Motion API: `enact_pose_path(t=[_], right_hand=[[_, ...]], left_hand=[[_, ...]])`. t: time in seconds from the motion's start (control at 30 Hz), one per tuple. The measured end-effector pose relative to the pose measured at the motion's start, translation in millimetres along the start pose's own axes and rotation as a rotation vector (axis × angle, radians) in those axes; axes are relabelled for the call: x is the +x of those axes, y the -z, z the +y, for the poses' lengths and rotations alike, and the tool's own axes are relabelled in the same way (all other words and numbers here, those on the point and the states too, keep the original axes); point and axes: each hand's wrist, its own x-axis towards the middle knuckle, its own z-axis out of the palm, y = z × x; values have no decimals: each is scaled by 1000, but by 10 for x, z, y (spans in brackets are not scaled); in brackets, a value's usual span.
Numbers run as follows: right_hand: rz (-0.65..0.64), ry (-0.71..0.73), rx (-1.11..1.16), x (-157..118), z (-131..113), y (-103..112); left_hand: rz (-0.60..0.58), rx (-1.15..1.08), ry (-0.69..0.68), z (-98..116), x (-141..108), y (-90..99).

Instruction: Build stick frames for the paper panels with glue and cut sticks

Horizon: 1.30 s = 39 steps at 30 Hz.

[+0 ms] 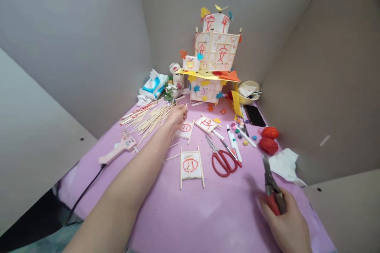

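Observation:
My left hand point(178, 114) reaches across the table with its fingers curled together, close to the loose wooden sticks point(154, 116) and just above a small stick-framed paper panel point(185, 128). Whatever its fingers hold, if anything, is too small to make out. At the lower right, my right hand point(289, 217) is closed round the red handles of a pair of pruning shears point(270, 184), blades pointing up and away from me. Another framed panel point(190, 165) with a red circled mark lies in the middle, and a third panel point(207, 123) rests farther back.
A decorated paper-and-stick lantern point(218, 53) stands at the back. Red-handled scissors point(224, 162) and markers point(234, 144) lie at centre right. A corded glue gun point(120, 148) is on the left. Red yarn balls point(268, 145), a phone point(254, 115) and a tissue point(286, 164) line the right edge.

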Motion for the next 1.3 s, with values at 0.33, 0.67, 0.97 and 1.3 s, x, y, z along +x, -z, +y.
enact_pose_path(t=[0.33, 0.67, 0.97, 1.3], right_hand=[[-344, 532, 799, -332, -1336, 16], [-472, 663, 966, -244, -1511, -541], [-495, 664, 1017, -284, -1460, -563], [-599, 316, 1332, -167, -1397, -585]], left_hand=[[-595, -149, 314, -507, -1525, 286], [-402, 29, 4, -679, -1568, 374], [-374, 33, 13, -701, -1586, 405], [-334, -159, 190, -715, -1541, 431]])
